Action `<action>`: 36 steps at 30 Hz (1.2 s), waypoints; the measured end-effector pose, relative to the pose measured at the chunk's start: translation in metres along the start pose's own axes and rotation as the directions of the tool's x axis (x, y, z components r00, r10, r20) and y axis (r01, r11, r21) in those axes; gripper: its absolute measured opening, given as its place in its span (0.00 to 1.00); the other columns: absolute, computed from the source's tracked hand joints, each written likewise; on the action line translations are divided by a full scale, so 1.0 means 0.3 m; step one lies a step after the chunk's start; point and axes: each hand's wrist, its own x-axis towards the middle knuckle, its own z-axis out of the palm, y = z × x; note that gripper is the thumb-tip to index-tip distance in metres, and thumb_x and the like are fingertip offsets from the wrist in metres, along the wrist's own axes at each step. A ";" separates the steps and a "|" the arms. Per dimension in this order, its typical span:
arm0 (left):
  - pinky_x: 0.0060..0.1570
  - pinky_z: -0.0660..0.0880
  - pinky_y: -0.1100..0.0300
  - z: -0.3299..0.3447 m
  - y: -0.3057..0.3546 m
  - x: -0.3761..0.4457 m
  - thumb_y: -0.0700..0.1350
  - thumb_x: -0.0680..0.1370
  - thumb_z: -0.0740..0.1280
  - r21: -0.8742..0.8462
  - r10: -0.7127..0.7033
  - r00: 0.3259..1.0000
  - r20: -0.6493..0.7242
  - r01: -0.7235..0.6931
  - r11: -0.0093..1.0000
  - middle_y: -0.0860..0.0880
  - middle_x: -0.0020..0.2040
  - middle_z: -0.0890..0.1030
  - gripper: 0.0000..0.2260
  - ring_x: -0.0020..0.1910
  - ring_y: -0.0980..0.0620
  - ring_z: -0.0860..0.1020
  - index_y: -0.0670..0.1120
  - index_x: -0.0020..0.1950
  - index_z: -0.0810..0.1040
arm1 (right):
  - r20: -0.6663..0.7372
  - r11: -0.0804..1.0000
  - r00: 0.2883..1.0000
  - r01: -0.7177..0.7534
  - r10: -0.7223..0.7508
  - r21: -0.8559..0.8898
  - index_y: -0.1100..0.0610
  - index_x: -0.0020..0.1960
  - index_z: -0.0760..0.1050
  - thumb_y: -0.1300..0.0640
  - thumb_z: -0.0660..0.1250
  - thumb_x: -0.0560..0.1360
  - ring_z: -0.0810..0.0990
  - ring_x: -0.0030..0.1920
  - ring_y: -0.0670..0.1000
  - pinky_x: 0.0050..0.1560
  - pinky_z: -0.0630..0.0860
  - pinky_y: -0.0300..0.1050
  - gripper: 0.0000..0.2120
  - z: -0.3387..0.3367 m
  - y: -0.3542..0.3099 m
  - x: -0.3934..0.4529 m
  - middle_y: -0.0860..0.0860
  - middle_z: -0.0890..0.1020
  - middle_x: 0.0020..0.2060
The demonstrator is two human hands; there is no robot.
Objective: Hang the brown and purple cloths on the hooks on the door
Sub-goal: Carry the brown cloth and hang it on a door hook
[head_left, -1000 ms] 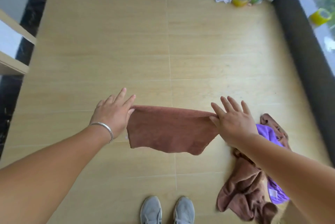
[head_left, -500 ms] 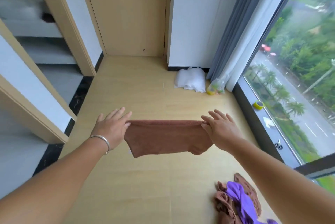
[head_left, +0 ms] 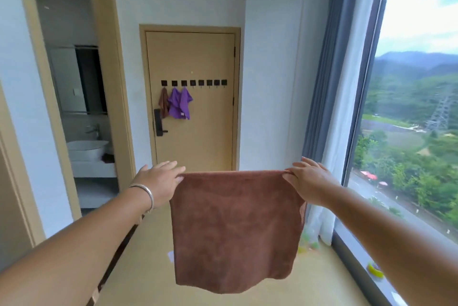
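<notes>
**Brown cloth held up facing the door**

The left hand (head_left: pixel 158 180) is pinching the top left corner of the brown cloth (head_left: pixel 235 229), thumb hidden underneath, the other fingers lying almost straight. The right hand (head_left: pixel 309 182) is pinching the top right corner the same way (its thumb is also out of sight). The cloth is hanging flat between them, its lower edge dangling free above the floor (head_left: pixel 309 281).

Open floor is lying between the cloth and the door (head_left: pixel 193 137). On the row of hooks (head_left: pixel 193 82), a small brown cloth (head_left: pixel 163 105) and purple cloths (head_left: pixel 179 105) are hanging at the left end. The window (head_left: pixel 416 107) is running along the right.
</notes>
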 end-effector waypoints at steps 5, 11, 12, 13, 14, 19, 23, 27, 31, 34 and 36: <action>0.72 0.58 0.53 -0.199 -0.043 0.026 0.54 0.83 0.48 0.061 0.054 0.989 -0.137 -0.046 0.997 0.55 0.77 0.59 0.20 0.76 0.56 0.56 0.57 0.75 0.61 | -0.065 0.999 0.997 0.038 -0.038 0.010 0.45 0.66 0.73 0.42 0.48 0.82 0.60 0.74 0.52 0.74 0.58 0.52 0.21 -0.190 0.027 0.069 0.44 0.75 0.64; 0.65 0.66 0.54 -0.380 -0.054 0.040 0.53 0.83 0.49 0.085 0.029 0.968 -0.250 -0.008 0.996 0.55 0.71 0.68 0.18 0.70 0.55 0.65 0.55 0.72 0.67 | -0.156 0.997 0.985 0.065 -0.070 -0.039 0.44 0.65 0.73 0.41 0.45 0.82 0.62 0.71 0.52 0.71 0.60 0.52 0.22 -0.313 0.017 0.093 0.45 0.75 0.62; 0.65 0.66 0.54 -0.399 -0.051 0.039 0.53 0.83 0.49 0.087 0.024 0.965 -0.259 -0.002 0.996 0.55 0.70 0.69 0.18 0.69 0.55 0.66 0.55 0.71 0.68 | -0.173 0.997 0.983 0.063 -0.068 -0.036 0.44 0.65 0.73 0.41 0.45 0.82 0.62 0.71 0.52 0.70 0.60 0.52 0.23 -0.330 0.018 0.095 0.45 0.75 0.62; 0.64 0.66 0.54 -0.413 -0.047 0.039 0.53 0.83 0.49 0.084 0.021 0.964 -0.265 0.001 0.996 0.55 0.69 0.69 0.18 0.69 0.55 0.66 0.54 0.71 0.68 | -0.185 0.998 0.981 0.056 -0.060 -0.025 0.44 0.65 0.73 0.40 0.44 0.81 0.62 0.71 0.51 0.70 0.59 0.51 0.23 -0.345 0.019 0.097 0.45 0.75 0.61; 0.65 0.66 0.55 -0.423 -0.042 0.036 0.53 0.84 0.49 0.081 0.018 0.964 -0.266 0.003 0.997 0.55 0.70 0.69 0.18 0.69 0.55 0.66 0.54 0.72 0.67 | -0.199 0.998 0.978 0.053 -0.057 -0.026 0.43 0.65 0.73 0.40 0.44 0.81 0.61 0.71 0.51 0.70 0.59 0.51 0.24 -0.356 0.021 0.099 0.45 0.75 0.61; 0.66 0.65 0.54 -0.443 -0.017 0.014 0.53 0.84 0.48 0.064 -0.031 0.966 -0.256 0.049 0.997 0.55 0.72 0.67 0.19 0.71 0.54 0.64 0.55 0.73 0.65 | -0.265 0.993 0.961 0.054 -0.081 -0.106 0.42 0.69 0.70 0.40 0.44 0.81 0.58 0.74 0.52 0.72 0.57 0.53 0.23 -0.364 0.016 0.109 0.46 0.72 0.67; 0.65 0.66 0.50 -0.423 -0.010 -0.006 0.53 0.84 0.47 0.053 -0.081 0.969 -0.233 0.096 0.994 0.54 0.69 0.69 0.19 0.69 0.53 0.66 0.56 0.72 0.66 | -0.285 0.992 0.955 0.047 -0.080 -0.120 0.43 0.70 0.68 0.39 0.43 0.81 0.56 0.75 0.53 0.74 0.55 0.55 0.24 -0.336 -0.002 0.120 0.47 0.69 0.70; 0.63 0.66 0.48 -0.397 -0.031 -0.009 0.52 0.84 0.46 0.059 -0.128 0.963 -0.239 0.146 0.988 0.54 0.63 0.71 0.19 0.66 0.52 0.68 0.56 0.72 0.65 | -0.293 0.987 0.949 0.076 -0.116 -0.142 0.43 0.69 0.69 0.39 0.42 0.81 0.58 0.75 0.53 0.73 0.56 0.55 0.25 -0.286 -0.032 0.138 0.47 0.71 0.69; 0.61 0.66 0.48 -0.349 -0.081 0.055 0.52 0.83 0.46 0.053 -0.150 0.960 -0.237 0.167 0.984 0.55 0.59 0.71 0.18 0.63 0.53 0.70 0.56 0.70 0.66 | -0.270 0.987 0.956 0.082 -0.118 -0.140 0.44 0.70 0.69 0.39 0.41 0.81 0.57 0.75 0.53 0.73 0.55 0.55 0.26 -0.232 -0.069 0.204 0.48 0.70 0.70; 0.62 0.65 0.47 -0.302 -0.135 0.141 0.52 0.83 0.46 0.048 -0.155 0.960 -0.232 0.171 0.984 0.55 0.63 0.71 0.19 0.66 0.53 0.68 0.56 0.72 0.65 | -0.263 0.987 0.958 0.079 -0.114 -0.142 0.44 0.70 0.69 0.39 0.41 0.81 0.56 0.75 0.53 0.73 0.55 0.55 0.26 -0.201 -0.100 0.293 0.49 0.69 0.70; 0.66 0.63 0.47 -0.266 -0.183 0.207 0.53 0.83 0.45 0.048 -0.156 0.961 -0.228 0.172 0.984 0.54 0.69 0.68 0.20 0.71 0.53 0.64 0.56 0.74 0.62 | -0.258 0.986 0.960 0.077 -0.114 -0.148 0.45 0.70 0.68 0.39 0.41 0.81 0.56 0.76 0.53 0.73 0.54 0.56 0.26 -0.183 -0.127 0.366 0.49 0.69 0.71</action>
